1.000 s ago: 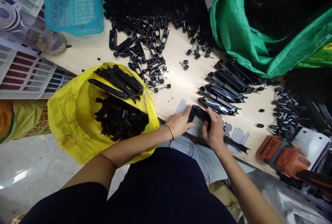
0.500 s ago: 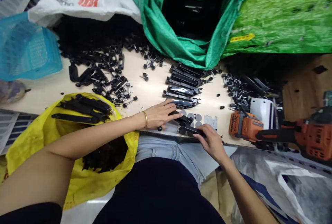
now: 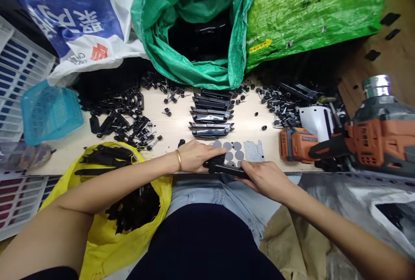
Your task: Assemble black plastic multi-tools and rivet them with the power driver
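A long black plastic part (image 3: 224,168) lies along the near edge of the pale worktable (image 3: 175,128). My left hand (image 3: 196,156), with a gold bangle at the wrist, closes over its left end. My right hand (image 3: 262,177) grips its right end, fingers curled round it. Just beyond lies a sheet of round grey stickers (image 3: 234,153). A row of several glossy black parts (image 3: 210,113) is lined up farther back at the table's middle.
A yellow sack (image 3: 97,210) of black parts stands at my left knee. A green sack (image 3: 194,29) of black parts gapes at the back. Loose black pieces and pins (image 3: 129,115) litter the left, and more pins (image 3: 282,107) the right. An orange cordless tool (image 3: 356,141) rests at right. A blue basket (image 3: 48,111) sits at left.
The view has tilted up and shifted right. My left hand came back from the row of parts and closed on the black part; my right hand has kept hold of its other end.
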Tool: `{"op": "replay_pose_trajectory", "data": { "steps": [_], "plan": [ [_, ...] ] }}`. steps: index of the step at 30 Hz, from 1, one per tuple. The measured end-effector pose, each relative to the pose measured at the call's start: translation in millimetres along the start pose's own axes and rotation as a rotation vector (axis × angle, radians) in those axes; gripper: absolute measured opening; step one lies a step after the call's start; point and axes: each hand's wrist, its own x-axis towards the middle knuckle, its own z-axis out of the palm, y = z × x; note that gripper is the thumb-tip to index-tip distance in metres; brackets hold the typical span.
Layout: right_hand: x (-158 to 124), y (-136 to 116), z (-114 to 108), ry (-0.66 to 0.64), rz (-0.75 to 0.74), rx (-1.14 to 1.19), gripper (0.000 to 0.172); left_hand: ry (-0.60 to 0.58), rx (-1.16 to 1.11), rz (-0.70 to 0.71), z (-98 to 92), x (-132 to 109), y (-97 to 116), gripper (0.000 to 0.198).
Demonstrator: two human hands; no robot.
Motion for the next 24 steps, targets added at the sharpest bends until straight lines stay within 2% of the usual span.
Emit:
{"op": "replay_pose_trajectory", "data": {
  "steps": [3,6,9,12,16,20,22,24],
  "plan": [
    [-8,-2,-4,-0.012,0.003,0.165,0.031,0.033,-0.164,0.079,-0.9,-8,2,0.062],
    [-12,-14,0,0.030,0.020,0.546,0.032,0.141,-0.535,0.123,4.9,-17,15,0.056],
    [-12,-32,8,0.083,0.095,0.910,0.035,0.294,-0.887,0.022,15.6,-26,35,0.051],
    [-14,-50,14,0.080,0.156,1.119,0.036,0.371,-1.108,-0.111,25.6,-35,56,0.047],
    [-19,-66,15,0.071,0.174,1.237,0.036,0.429,-1.232,-0.176,32.7,-45,70,0.050],
    [-22,-76,10,0.134,0.207,1.231,0.036,0.495,-1.309,-0.192,31.9,-46,78,0.060],
    [-21,-78,6,0.196,0.194,1.255,0.038,0.537,-1.349,-0.194,27.8,-43,83,0.062],
    [-16,-78,3,0.341,0.166,1.272,0.043,0.608,-1.326,-0.174,20.9,-38,86,0.064]
  ]
}}
